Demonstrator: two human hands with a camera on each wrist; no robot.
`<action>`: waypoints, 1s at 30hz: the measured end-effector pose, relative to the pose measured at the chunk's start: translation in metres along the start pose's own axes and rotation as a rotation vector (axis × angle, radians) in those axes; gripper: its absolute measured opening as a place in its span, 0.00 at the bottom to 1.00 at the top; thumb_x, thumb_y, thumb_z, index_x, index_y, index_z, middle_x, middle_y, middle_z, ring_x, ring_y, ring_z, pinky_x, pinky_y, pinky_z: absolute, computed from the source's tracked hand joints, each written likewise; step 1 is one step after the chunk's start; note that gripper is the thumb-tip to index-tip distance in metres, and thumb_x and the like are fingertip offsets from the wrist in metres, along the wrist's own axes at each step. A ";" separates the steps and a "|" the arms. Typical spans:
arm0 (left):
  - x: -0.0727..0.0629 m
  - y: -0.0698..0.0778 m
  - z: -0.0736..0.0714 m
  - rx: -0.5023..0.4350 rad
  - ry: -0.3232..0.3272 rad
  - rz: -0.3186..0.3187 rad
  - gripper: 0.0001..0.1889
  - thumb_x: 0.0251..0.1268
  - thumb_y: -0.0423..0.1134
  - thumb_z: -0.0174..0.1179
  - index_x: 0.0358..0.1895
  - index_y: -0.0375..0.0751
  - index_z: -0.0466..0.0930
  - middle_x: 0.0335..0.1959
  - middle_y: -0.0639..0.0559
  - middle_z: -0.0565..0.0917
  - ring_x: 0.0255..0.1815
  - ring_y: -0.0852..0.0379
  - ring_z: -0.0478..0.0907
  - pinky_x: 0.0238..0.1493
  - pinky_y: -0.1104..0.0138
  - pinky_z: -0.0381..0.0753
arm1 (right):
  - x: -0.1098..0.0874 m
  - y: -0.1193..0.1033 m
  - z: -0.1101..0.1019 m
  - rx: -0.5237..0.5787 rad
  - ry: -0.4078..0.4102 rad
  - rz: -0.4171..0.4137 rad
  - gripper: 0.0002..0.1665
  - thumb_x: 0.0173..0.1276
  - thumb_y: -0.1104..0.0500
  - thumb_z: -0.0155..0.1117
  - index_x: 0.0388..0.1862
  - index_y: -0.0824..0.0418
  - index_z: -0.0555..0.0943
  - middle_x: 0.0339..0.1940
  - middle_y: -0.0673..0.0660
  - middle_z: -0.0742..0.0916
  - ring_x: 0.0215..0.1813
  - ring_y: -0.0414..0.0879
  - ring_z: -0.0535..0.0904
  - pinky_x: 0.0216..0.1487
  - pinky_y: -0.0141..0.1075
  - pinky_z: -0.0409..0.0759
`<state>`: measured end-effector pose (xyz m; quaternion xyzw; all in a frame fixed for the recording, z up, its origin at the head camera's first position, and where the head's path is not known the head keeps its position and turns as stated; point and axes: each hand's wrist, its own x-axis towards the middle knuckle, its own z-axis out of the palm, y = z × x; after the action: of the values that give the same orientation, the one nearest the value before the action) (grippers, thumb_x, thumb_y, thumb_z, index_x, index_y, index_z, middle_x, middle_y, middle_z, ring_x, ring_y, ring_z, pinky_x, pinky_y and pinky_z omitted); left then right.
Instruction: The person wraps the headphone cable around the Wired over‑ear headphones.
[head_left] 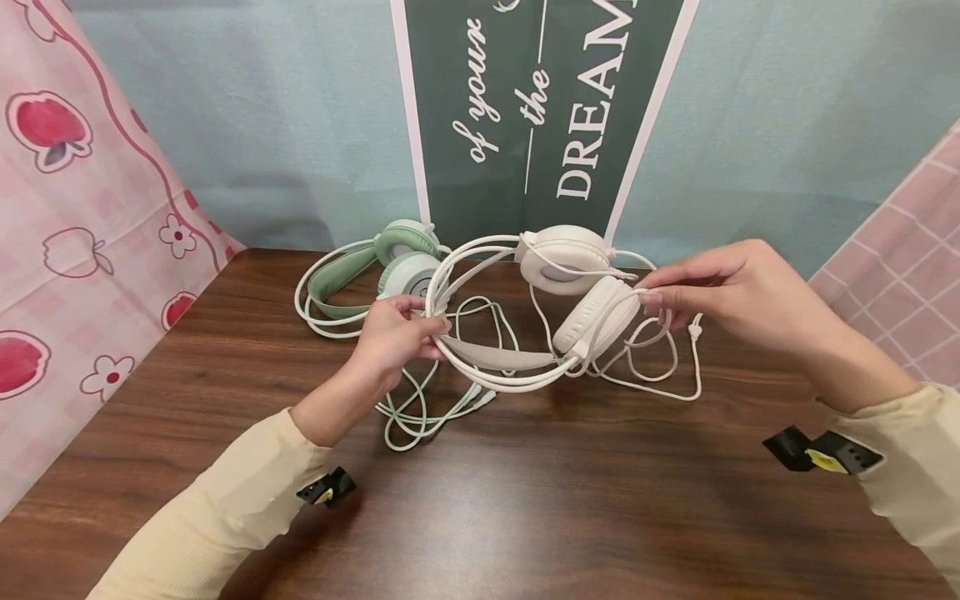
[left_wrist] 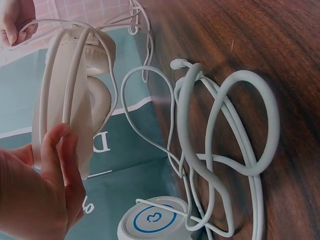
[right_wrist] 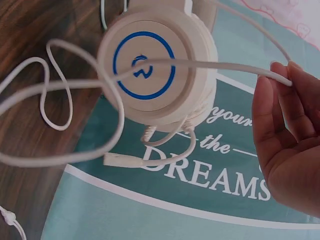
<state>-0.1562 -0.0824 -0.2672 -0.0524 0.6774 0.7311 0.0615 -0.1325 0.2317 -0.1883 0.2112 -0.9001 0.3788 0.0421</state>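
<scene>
Between left fingers (head_left: pixel 408 303) gripping the headband (head_left: pixel 495 357) and right fingers (head_left: pixel 693 268) pinching the cable (right_wrist: pixel 225 66) hang white headphones (head_left: pixel 587 319)

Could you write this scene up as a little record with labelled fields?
Left grip: holds the headband of the white headphones
Right grip: pinches their white cable
Also present: green headphones, pale green cable in loops
Surface: brown wood-grain table
Backdrop: blue-green cloth, lettering including "DREAMS"
</scene>
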 end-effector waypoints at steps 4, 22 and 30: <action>-0.001 0.002 0.003 0.015 -0.008 0.007 0.18 0.53 0.19 0.54 0.50 0.20 0.66 0.20 0.47 0.73 0.12 0.62 0.76 0.17 0.73 0.80 | 0.004 -0.005 -0.001 0.016 0.000 -0.013 0.08 0.58 0.64 0.66 0.38 0.61 0.85 0.20 0.53 0.85 0.21 0.43 0.80 0.22 0.30 0.79; -0.013 0.005 0.005 0.137 -0.085 0.056 0.19 0.53 0.19 0.55 0.50 0.20 0.66 0.21 0.46 0.71 0.11 0.60 0.75 0.15 0.71 0.80 | 0.005 0.010 0.001 -0.087 0.017 0.024 0.06 0.58 0.60 0.67 0.35 0.59 0.85 0.12 0.54 0.77 0.17 0.42 0.70 0.13 0.32 0.66; -0.019 0.003 0.000 0.190 -0.082 0.092 0.14 0.52 0.19 0.56 0.44 0.21 0.71 0.20 0.47 0.72 0.12 0.61 0.75 0.18 0.68 0.82 | 0.002 0.025 0.006 -0.117 0.003 -0.014 0.05 0.60 0.62 0.65 0.35 0.62 0.84 0.11 0.49 0.75 0.14 0.39 0.67 0.10 0.29 0.65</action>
<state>-0.1384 -0.0826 -0.2614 0.0149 0.7424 0.6670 0.0601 -0.1439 0.2424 -0.2083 0.2143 -0.9190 0.3258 0.0584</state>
